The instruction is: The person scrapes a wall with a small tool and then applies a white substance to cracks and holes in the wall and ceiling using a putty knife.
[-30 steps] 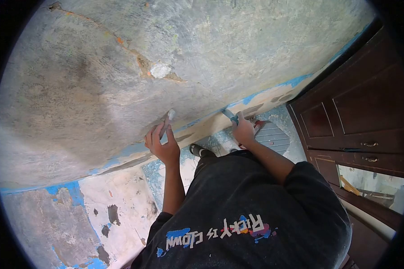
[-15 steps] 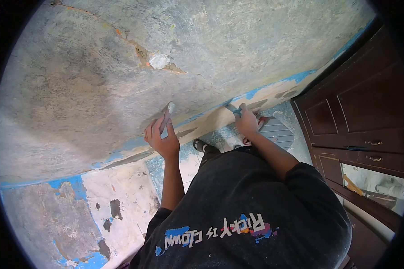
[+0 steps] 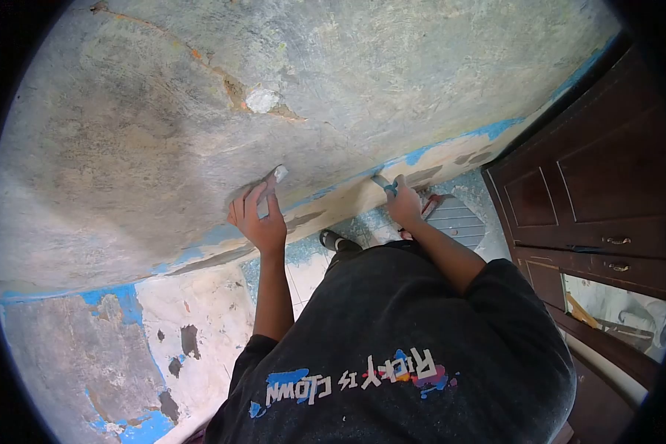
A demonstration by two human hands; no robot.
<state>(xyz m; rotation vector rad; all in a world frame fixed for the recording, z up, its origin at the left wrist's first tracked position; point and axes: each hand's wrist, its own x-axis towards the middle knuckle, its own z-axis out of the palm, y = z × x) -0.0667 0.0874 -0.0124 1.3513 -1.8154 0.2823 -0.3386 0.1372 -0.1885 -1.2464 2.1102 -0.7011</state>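
Observation:
My left hand [image 3: 257,214] is closed on a narrow, flat grey piece with a whitish, paste-like end [image 3: 280,174], held close against the bare grey wall [image 3: 362,81]. Its exact kind is hard to make out. Farther right, my right hand [image 3: 405,205] grips a putty knife [image 3: 382,180] with a teal handle, its blade near the blue paint strip [image 3: 420,154] low on the wall. Above both hands, a crack in the wall runs down to a white filled patch [image 3: 263,100] with broken, brownish edges.
A dark wooden cabinet [image 3: 592,170] with drawers stands to the right. Below on the floor lies a grey ribbed panel [image 3: 457,222], with a reddish object [image 3: 431,204] beside it. At lower left is a wall section with peeling blue and white paint [image 3: 192,311].
My left hand has shifted slightly left along the wall with the flat grey piece. My right hand stays almost in place with the putty knife.

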